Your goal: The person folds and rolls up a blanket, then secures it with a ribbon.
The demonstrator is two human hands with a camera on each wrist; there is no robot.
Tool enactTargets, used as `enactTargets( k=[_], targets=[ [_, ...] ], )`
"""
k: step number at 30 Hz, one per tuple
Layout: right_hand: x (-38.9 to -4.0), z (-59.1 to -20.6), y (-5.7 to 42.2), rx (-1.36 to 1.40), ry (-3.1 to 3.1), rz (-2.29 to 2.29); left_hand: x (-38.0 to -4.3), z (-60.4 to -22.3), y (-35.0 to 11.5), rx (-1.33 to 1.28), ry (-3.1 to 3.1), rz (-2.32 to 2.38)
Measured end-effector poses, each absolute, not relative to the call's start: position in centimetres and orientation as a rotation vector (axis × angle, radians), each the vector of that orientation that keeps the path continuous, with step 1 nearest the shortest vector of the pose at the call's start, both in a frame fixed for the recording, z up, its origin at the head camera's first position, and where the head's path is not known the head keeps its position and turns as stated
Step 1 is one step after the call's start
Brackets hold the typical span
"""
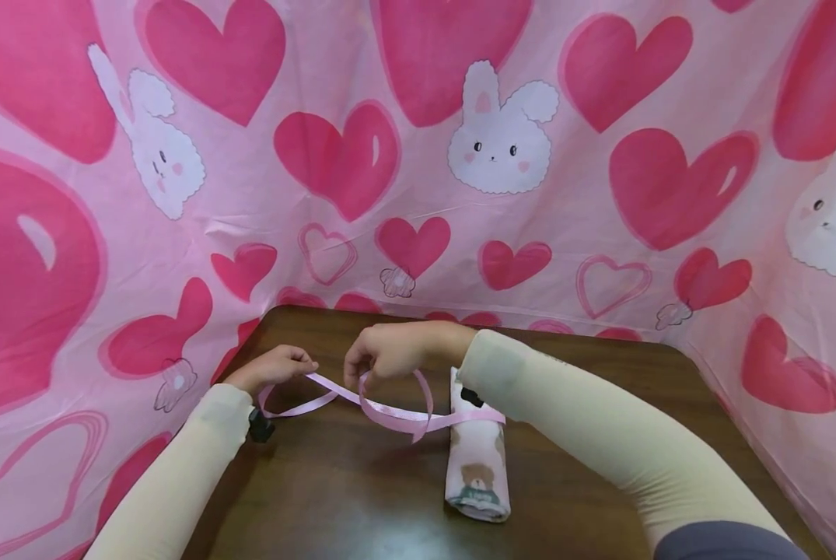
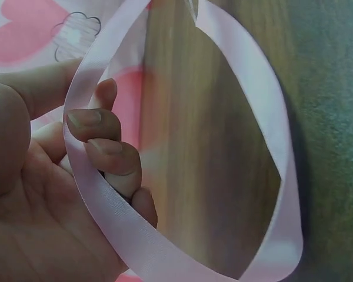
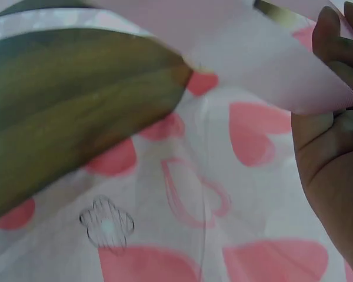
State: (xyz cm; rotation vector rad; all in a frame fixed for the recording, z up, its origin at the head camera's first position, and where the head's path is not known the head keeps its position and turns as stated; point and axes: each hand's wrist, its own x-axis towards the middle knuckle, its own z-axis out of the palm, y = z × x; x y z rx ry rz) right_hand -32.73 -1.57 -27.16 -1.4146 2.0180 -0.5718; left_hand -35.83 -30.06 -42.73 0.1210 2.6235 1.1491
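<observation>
One pink ribbon (image 1: 390, 414) crosses a rolled bear-print cloth (image 1: 479, 467), which lies mid-table with its length directed toward the far edge of the table (image 1: 320, 482). Whether the ribbon passes fully beneath the roll cannot be determined. The left hand (image 1: 274, 368), near the table's left edge, pinches the ribbon between thumb and index finger; its remaining fingers are curled. The right hand (image 1: 393, 351), toward the far edge and left of the roll, holds the ribbon in bent fingers, with a loop hanging below.
</observation>
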Motion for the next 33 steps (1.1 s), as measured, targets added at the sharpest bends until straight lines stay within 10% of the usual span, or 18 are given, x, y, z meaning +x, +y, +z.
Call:
enactTargets(
  k=[20,33],
  targets=[
    [-28.1,-33.6,-7.4,-1.642,2.144,-0.107,-36.1,-41.6,-29.8,0.252,2.573,1.210],
    [-31.8,-35.9,-0.8,-1.547,2.175,-0.548,-35.7,-42.8,-29.8,0.205,2.560,1.227]
  ],
)
